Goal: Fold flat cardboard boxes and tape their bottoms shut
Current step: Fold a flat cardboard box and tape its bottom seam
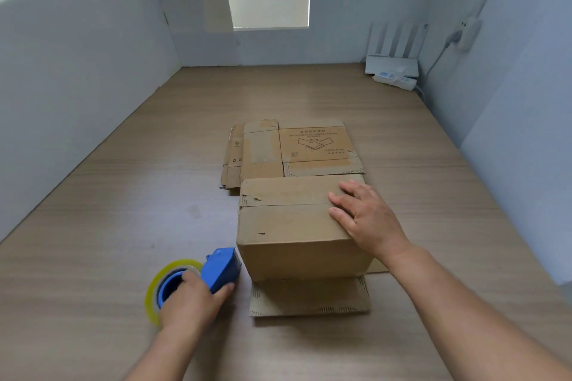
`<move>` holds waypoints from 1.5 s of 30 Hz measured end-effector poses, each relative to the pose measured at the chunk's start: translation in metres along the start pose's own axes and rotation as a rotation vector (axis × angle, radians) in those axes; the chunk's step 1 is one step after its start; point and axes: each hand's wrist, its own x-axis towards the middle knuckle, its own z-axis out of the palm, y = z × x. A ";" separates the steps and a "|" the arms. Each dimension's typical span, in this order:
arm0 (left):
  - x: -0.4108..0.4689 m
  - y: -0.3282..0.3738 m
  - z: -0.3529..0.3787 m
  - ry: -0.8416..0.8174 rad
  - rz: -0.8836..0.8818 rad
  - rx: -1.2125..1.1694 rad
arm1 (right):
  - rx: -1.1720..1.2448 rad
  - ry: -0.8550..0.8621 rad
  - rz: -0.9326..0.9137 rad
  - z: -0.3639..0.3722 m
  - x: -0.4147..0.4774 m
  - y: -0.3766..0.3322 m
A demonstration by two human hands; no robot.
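The box (294,226) stands folded, bottom seam seemingly untaped. The right hand (368,219) presses it flat-fingered; the left hand (192,300) grips the tape dispenser (221,269) at eight o'clock; flat boxes (309,145) wait at twelve.

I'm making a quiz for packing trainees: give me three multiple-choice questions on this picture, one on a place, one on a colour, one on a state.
1. Where is the flat cardboard stack? A behind the folded box B on top of it C inside it
2. What colour is the tape dispenser? A red B blue C black
3. What is the right hand doing? A pressing flat on the box B gripping the dispenser C lifting the stack
Answers: 1 A, it lies beyond the box; 2 B, its body is blue; 3 A, straight fingers rest on the top flaps.
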 end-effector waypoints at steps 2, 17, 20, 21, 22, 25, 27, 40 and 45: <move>0.009 0.003 -0.003 -0.021 -0.020 -0.044 | 0.001 0.007 -0.004 0.000 0.000 0.000; -0.046 0.098 -0.188 0.014 0.671 -0.330 | 0.009 0.011 -0.006 -0.002 0.001 0.001; -0.045 0.124 -0.169 -0.106 0.767 -0.053 | 0.025 0.009 -0.013 -0.002 0.000 0.002; -0.042 0.127 -0.161 -0.115 0.785 0.004 | 0.025 -0.007 -0.014 -0.003 0.000 0.002; -0.040 0.128 -0.154 -0.108 0.806 0.049 | 0.036 -0.026 -0.011 -0.003 -0.001 0.003; -0.034 0.123 -0.148 -0.123 0.840 0.022 | 0.215 -0.035 0.029 -0.014 -0.002 0.005; -0.032 0.118 -0.151 -0.142 0.836 -0.048 | 0.491 0.053 0.098 -0.023 -0.005 0.003; -0.034 0.119 -0.157 -0.206 0.829 -0.062 | 1.043 0.040 0.099 -0.028 -0.002 -0.014; -0.033 0.136 -0.166 -0.252 0.791 -0.040 | 0.979 0.136 0.175 -0.025 -0.001 -0.011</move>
